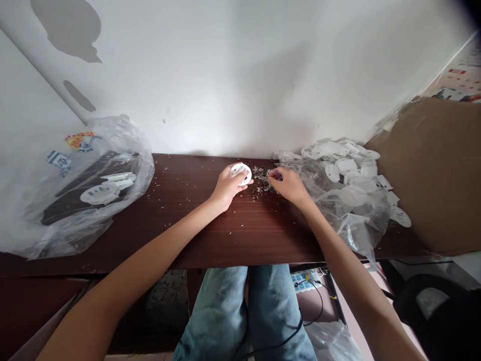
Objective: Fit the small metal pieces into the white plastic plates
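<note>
Left grip (pixel 224 187) holds a disc (pixel 243 168); one clear bag (pixel 142 143) contains white pieces (pixel 98 194).

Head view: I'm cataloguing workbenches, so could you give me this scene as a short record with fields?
Left hand: the left hand holds a white round piece
Right hand: the right hand has its fingers around a small dark item, too small to identify
Between hands: scattered small bits
Surface: dark brown table
Left side: clear plastic bag with white parts inside
Right side: heap of white pieces, partly on clear plastic; cardboard box beyond
</note>
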